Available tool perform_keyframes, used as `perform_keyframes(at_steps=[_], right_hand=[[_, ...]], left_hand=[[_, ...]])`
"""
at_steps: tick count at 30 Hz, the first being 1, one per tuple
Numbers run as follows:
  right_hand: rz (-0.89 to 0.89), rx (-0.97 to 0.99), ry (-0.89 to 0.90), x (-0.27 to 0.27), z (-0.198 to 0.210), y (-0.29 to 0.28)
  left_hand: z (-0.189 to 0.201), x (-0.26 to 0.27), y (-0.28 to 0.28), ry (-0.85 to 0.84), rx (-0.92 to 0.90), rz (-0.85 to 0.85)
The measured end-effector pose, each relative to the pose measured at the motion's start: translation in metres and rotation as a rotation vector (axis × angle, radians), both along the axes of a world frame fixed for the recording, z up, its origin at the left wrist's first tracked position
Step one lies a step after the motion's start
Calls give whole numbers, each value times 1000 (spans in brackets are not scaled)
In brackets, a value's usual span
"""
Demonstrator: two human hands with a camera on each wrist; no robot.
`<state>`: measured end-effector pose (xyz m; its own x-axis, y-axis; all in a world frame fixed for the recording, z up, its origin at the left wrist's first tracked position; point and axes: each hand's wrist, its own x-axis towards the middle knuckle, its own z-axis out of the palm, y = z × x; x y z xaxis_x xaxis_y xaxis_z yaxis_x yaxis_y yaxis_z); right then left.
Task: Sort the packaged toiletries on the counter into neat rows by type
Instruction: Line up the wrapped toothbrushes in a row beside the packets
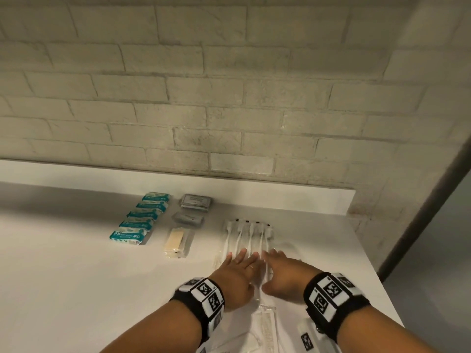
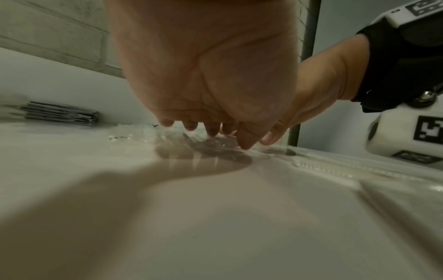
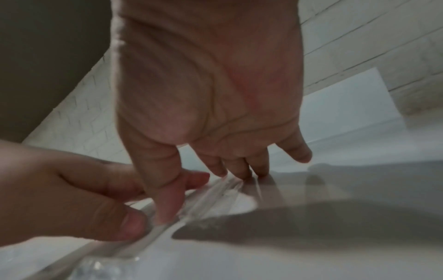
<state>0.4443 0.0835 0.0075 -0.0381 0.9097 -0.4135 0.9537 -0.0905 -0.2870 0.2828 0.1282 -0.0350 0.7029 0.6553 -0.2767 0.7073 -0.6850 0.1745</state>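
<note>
Head view, counter: white, set against a pale brick wall.
Head view, toothbrush packets: clear wrappers lying side by side in a row, right of centre, their near ends under both hands.
Head view, left hand: palm down, fingers straight and spread, fingertips lying on the near ends of the toothbrush packets.
Head view, right hand: palm down just beside the left hand, fingers stretched forward onto the right edge of the same row.
Head view, teal packets: five in a column on the left, well apart from the hands.
Head view, grey sachets: two groups just right of the teal column, with a cream comb packet nearer the person.
Head view, near edge: more clear packets lie between the wrists.
Left wrist view: fingertips reach down to crinkled clear wrapping on the counter; the right hand's thumb sits alongside.
Right wrist view: thumb and straight fingers press on a clear wrapper; the left hand's thumb touches the same wrapper.
</note>
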Motion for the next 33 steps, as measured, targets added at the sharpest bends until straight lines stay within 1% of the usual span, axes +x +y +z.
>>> perform_keyframes(at_steps=[2,5,6,8,9,11,15,21,27,33], right_hand=[[-9,5,19,-1,-2,-1],[11,1,-14,-4,-4,2],[20,-7,-28,-6,-4,4],[36,-12,-43,-9,-3,9],[38,-10,-41,-11,-3,12],[38,1,-26,-14,-3,21],[8,8,-5,-13,-12,44],[-18,19,5,2,-23,77],[-34,29,11,13,-33,95],[-80,92,71,20,-40,105]], left_hand=[[1,-1,0,12,23,68],[1,-6,3,125,29,241],[0,-9,5,157,2,287],[-1,-16,12,134,-103,339],[-1,-18,16,104,-148,341],[-2,-21,25,75,-177,323],[-2,-19,47,76,-172,302],[-3,-9,78,75,-174,282],[-8,-4,95,64,-142,274],[-11,-1,102,46,-134,280]])
